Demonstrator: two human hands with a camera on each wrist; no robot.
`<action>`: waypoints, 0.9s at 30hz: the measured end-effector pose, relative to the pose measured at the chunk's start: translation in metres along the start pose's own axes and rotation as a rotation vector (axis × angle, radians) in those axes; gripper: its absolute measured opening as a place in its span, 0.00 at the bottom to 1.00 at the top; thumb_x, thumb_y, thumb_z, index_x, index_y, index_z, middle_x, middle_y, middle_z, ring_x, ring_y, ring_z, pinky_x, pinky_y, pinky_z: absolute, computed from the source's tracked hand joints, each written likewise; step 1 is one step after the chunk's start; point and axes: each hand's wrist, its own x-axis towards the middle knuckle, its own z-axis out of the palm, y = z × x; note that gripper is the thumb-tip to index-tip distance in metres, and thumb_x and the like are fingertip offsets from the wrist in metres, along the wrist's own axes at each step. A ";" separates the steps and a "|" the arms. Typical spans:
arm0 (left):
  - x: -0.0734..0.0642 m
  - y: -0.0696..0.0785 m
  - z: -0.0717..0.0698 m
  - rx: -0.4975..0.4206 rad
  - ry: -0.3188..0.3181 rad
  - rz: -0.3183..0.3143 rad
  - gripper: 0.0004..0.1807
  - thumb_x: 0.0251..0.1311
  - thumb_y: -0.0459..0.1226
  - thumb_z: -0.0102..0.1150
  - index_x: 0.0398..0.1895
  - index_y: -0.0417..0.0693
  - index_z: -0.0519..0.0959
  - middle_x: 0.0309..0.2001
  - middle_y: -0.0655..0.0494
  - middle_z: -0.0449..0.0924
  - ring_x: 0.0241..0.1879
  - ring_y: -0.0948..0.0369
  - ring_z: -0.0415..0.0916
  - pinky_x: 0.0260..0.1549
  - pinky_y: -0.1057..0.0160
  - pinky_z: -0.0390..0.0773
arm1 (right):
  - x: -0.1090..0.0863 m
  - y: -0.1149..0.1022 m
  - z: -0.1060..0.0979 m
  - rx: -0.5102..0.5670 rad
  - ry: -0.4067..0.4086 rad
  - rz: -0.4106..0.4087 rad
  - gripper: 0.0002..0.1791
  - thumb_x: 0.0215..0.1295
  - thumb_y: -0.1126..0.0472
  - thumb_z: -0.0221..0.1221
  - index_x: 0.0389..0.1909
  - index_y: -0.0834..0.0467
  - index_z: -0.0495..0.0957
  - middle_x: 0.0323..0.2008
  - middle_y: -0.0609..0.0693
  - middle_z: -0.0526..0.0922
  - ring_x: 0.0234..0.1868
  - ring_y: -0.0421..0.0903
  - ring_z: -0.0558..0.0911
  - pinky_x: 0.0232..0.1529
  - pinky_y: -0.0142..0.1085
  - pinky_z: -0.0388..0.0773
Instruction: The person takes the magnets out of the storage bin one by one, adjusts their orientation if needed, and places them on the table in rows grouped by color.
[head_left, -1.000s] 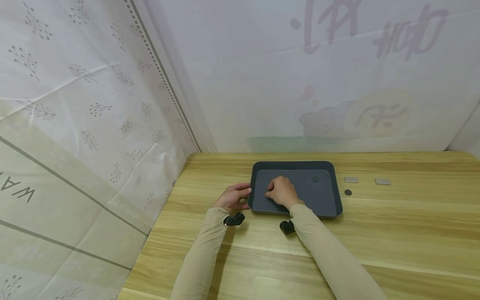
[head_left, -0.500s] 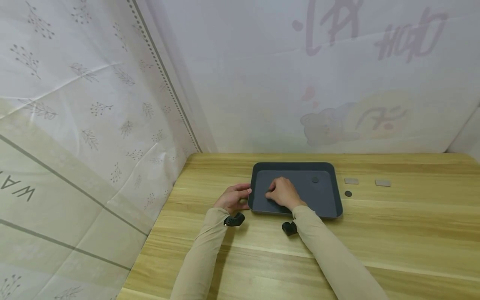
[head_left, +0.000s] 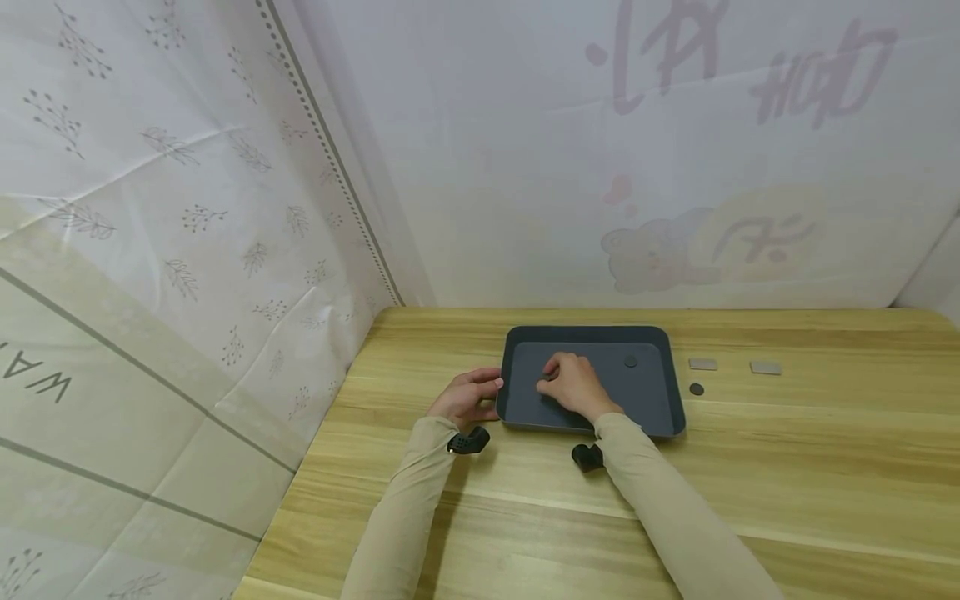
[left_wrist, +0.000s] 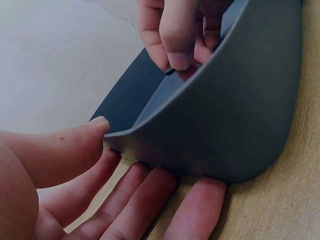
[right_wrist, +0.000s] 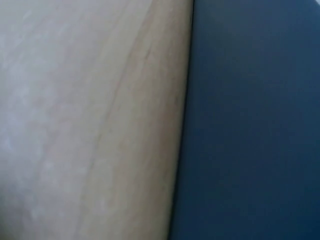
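A dark grey rectangular tray [head_left: 645, 404] lies on the wooden table. My left hand [head_left: 461, 396] holds its left side: in the left wrist view the thumb rests at the rim and the fingertips [left_wrist: 200, 200] lie against the foot of the outer wall. Over the tray floor, my right hand [head_left: 576, 386] pinches a small dark piece [left_wrist: 170, 71], mostly hidden by the fingers. A dark round disc [head_left: 630, 362] lies inside the tray near the back right. The right wrist view shows only blurred skin and a dark blue-grey surface.
Right of the tray, a second dark disc [head_left: 697, 389] and two thin greyish rectangular plates [head_left: 702, 364] [head_left: 766, 367] lie on the wooden table [head_left: 825, 467]. A printed cloth [head_left: 465, 208] hangs behind the table, and another at the left.
My right hand has shifted slightly to the right over the tray, lifting a little, with the small dark piece in its fingers. The left hand and tray stay put.
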 end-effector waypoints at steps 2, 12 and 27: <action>0.000 0.000 0.000 -0.001 0.001 -0.001 0.24 0.68 0.36 0.55 0.66 0.44 0.70 0.51 0.47 0.78 0.42 0.59 0.77 0.36 0.58 0.81 | -0.001 0.001 -0.001 0.019 0.002 -0.005 0.13 0.59 0.57 0.65 0.43 0.58 0.80 0.38 0.53 0.83 0.36 0.46 0.80 0.37 0.41 0.79; -0.001 -0.001 0.001 0.007 0.003 0.018 0.23 0.67 0.35 0.55 0.66 0.44 0.71 0.49 0.47 0.79 0.40 0.59 0.78 0.35 0.59 0.81 | -0.007 0.009 -0.009 0.193 -0.018 -0.006 0.13 0.62 0.61 0.62 0.47 0.58 0.78 0.44 0.56 0.82 0.43 0.50 0.79 0.42 0.44 0.77; -0.001 -0.001 0.000 0.016 -0.009 0.012 0.24 0.68 0.35 0.55 0.66 0.43 0.70 0.47 0.48 0.79 0.40 0.60 0.78 0.34 0.60 0.81 | -0.015 0.016 -0.021 0.275 -0.019 0.025 0.15 0.61 0.59 0.65 0.48 0.57 0.78 0.42 0.55 0.83 0.43 0.50 0.80 0.42 0.43 0.76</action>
